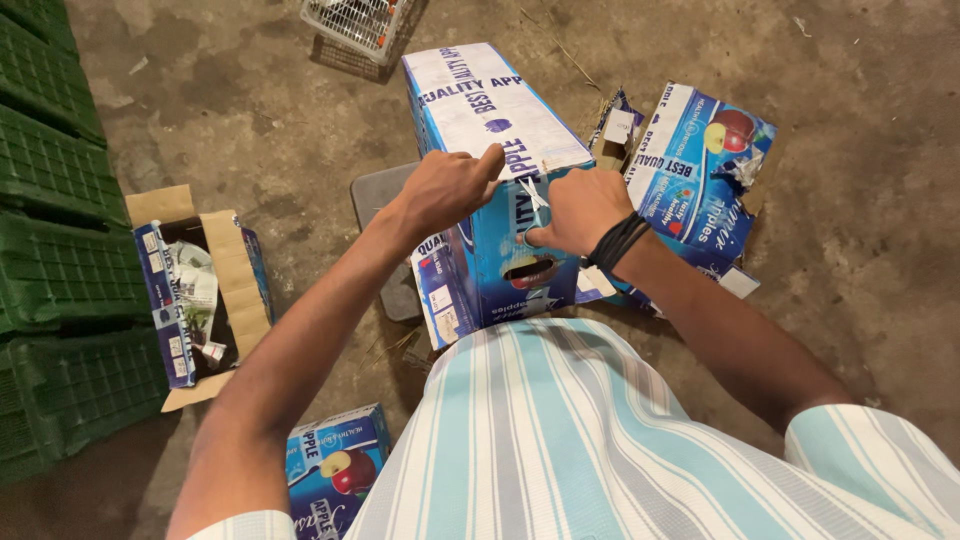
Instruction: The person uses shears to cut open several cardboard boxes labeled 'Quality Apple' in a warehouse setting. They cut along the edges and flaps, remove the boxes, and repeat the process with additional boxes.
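Gripping blue apple carton [480, 240] top edge: left hand [447, 187] pinching, right hand [580, 210] clenched | flattened blue carton [700, 170] right

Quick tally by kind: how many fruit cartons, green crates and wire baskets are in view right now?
Blue fruit cartons: 4
Green plastic crates: 4, stacked along the left edge
White wire baskets: 1
Total: 9

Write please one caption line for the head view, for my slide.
Both hands, left hand and right hand, grip the top edge of a closed blue-and-white fruit carton on a concrete floor.
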